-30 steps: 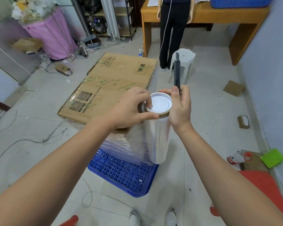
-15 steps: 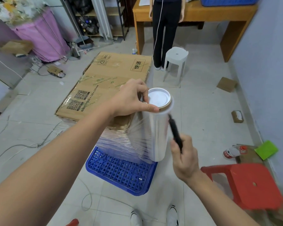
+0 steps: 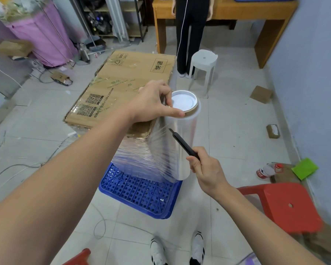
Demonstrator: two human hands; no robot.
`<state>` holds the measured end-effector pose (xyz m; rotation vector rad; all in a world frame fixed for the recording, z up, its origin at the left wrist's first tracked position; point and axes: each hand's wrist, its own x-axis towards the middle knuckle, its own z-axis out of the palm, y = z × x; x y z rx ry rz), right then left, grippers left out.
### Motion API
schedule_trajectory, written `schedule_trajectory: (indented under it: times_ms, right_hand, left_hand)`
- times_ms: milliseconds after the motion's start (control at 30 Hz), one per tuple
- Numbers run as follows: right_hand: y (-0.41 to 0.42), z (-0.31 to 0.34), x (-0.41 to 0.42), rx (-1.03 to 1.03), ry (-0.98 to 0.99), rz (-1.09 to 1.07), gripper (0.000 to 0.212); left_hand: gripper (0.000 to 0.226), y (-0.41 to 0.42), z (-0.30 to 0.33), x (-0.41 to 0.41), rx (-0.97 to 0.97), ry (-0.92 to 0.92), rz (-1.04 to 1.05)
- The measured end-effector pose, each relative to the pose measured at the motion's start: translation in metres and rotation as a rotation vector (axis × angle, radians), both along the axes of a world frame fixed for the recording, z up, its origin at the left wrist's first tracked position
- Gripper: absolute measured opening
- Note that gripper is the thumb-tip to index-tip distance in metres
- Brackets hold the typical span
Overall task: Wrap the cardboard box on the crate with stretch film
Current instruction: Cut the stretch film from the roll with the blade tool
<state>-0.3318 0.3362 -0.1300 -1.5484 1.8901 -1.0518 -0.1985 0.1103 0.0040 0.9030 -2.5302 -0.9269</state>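
Observation:
A large cardboard box (image 3: 122,83) lies on a blue perforated crate (image 3: 141,190); clear film covers the box's near side. An upright roll of stretch film (image 3: 182,142) with a white end cap stands at the box's near right corner, a sheet of film stretched from it to the box. My left hand (image 3: 153,102) grips the roll's top rim, thumb along the near edge. My right hand (image 3: 206,169) holds a black utility knife (image 3: 183,144), its blade tip against the stretched film beside the roll.
A red plastic stool (image 3: 287,205) is close on my right. A white stool (image 3: 203,66) and a standing person (image 3: 189,35) are behind the box, before a wooden table (image 3: 256,14). Cables (image 3: 17,167) run over the floor at left; small boxes and a bottle lie at right.
My right hand dropped from the roll's top rim to beside the roll's lower half. The knife now tilts up-left with its tip at the film. My left hand keeps its grip.

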Motion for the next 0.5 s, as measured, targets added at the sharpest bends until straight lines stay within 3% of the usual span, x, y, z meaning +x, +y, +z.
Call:
schedule_trajectory:
  times_ms: [167,233,500]
  right_hand:
    - [0.000,-0.001,0.001,0.040,-0.038,0.052,0.029]
    - [0.003,-0.002,0.002,0.032,-0.020,0.054,0.035]
    - [0.004,0.000,0.009,-0.177,0.004,-0.102,0.022]
  left_hand:
    - [0.055,0.006,0.002,0.001,-0.008,-0.015,0.002]
    - [0.049,0.010,0.003,0.001,-0.005,-0.032,0.019]
    - [0.043,0.022,0.005,0.004,0.038,-0.007,0.077]
